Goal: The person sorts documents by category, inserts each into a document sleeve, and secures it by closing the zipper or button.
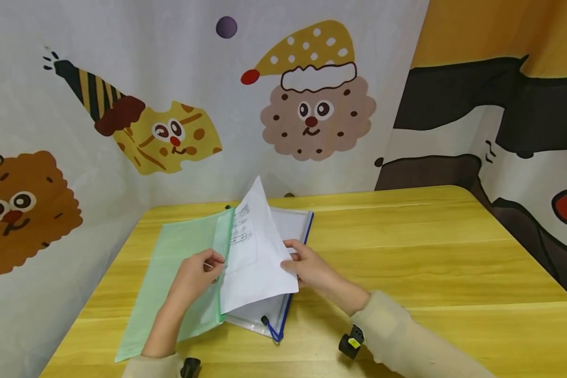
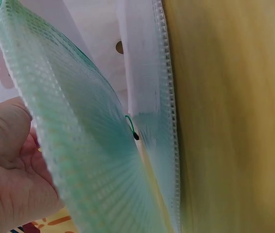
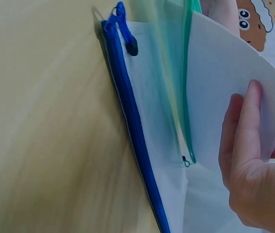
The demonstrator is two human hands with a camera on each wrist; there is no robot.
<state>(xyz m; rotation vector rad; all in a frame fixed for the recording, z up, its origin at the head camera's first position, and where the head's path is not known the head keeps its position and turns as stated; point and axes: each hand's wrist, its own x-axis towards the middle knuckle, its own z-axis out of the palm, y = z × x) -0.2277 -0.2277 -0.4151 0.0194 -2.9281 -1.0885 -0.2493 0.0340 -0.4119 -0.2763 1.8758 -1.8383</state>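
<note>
A green translucent mesh zipper pouch [image 1: 184,239] is tilted up at its right side, its zip edge facing right. My left hand [image 1: 191,278] pinches that edge with curled fingers; in the left wrist view the mesh covers part of the hand. White paper [image 1: 260,268] with printed drawings sticks partly out of the pouch opening. My right hand [image 1: 314,270] grips the paper's right side, with fingers along its underside in the right wrist view. Beneath lies a clear zipper pouch [image 1: 293,223] with a blue zip [image 3: 132,111], partly covered by the paper.
Both pouches are on a wood-grain table [image 1: 406,252]. A blue cord pull [image 1: 275,332] hangs at the lower pouch's near corner. A cartoon-printed curtain [image 1: 179,58] surrounds the table's far and left sides.
</note>
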